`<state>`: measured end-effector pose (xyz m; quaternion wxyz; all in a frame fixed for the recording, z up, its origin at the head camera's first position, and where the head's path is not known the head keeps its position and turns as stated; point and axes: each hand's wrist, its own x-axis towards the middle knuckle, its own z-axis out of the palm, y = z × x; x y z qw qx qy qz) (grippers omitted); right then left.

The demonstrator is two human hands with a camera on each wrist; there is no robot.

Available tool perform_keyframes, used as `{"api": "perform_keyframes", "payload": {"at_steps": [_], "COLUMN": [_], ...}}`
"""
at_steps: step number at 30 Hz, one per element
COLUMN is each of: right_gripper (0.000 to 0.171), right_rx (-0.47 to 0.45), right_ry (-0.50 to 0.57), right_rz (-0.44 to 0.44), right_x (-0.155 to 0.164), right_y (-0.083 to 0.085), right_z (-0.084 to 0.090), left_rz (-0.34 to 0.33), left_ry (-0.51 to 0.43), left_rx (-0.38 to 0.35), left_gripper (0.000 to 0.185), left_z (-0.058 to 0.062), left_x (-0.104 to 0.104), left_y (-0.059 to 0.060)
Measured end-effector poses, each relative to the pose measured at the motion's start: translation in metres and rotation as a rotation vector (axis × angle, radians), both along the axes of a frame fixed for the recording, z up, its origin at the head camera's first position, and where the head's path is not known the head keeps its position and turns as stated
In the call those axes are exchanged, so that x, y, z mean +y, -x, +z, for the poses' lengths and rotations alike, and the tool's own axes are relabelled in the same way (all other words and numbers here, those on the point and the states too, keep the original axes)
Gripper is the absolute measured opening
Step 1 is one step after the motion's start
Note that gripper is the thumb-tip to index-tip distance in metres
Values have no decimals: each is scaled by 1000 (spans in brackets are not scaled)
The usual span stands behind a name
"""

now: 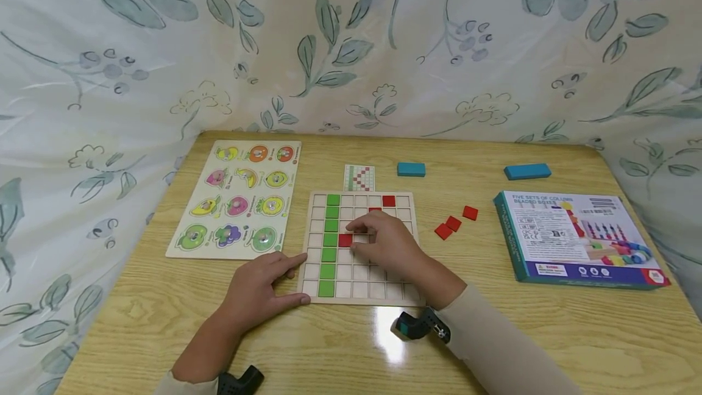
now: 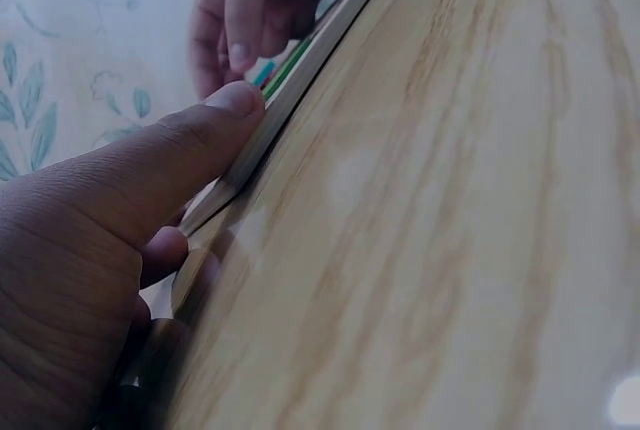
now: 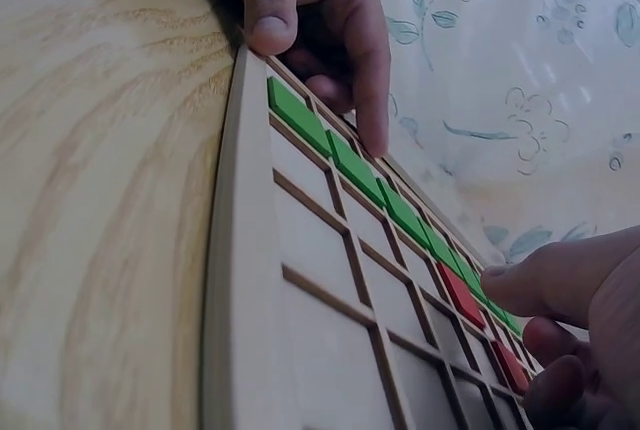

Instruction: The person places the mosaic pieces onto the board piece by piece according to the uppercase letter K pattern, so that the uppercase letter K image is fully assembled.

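Note:
A wooden grid board [image 1: 362,298] lies in front of the person, with a column of green tiles [image 1: 327,255] and red tiles [image 1: 345,240] in its cells. The left hand [image 1: 258,285] steadies the board's left side, index finger and thumb extended with their tips at its edge and near corner. Over the middle of the grid is the right hand [image 1: 386,239], its thumb and index finger parted beside a seated red tile. In the right wrist view, the right thumb [image 3: 545,280] is close over the red tiles [image 3: 460,295]. The right hand covers several cells.
Loose red squares [image 1: 453,224] lie right of the board. Behind it are a small pattern card [image 1: 359,177] and a blue block [image 1: 411,169]; another blue block [image 1: 528,171] is farther right. A fruit puzzle board [image 1: 233,200] lies left, a boxed toy set [image 1: 581,239] right.

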<state>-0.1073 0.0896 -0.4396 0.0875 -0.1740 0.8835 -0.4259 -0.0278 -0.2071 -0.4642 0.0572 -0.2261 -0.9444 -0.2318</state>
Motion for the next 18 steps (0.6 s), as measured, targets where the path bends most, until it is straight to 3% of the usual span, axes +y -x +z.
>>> {"api": "perform_keyframes", "payload": {"at_steps": [18], "right_gripper": [31], "right_rx": [-15], "right_ry": [35], "right_rz": [-122], "right_x": [56], "right_y": [-13], "right_z": [-1], "left_rz": [2], "left_ry": [5], "left_rx": [3], "left_gripper": [75], "left_z": [0], "left_x": [0], "left_y": [0]}}
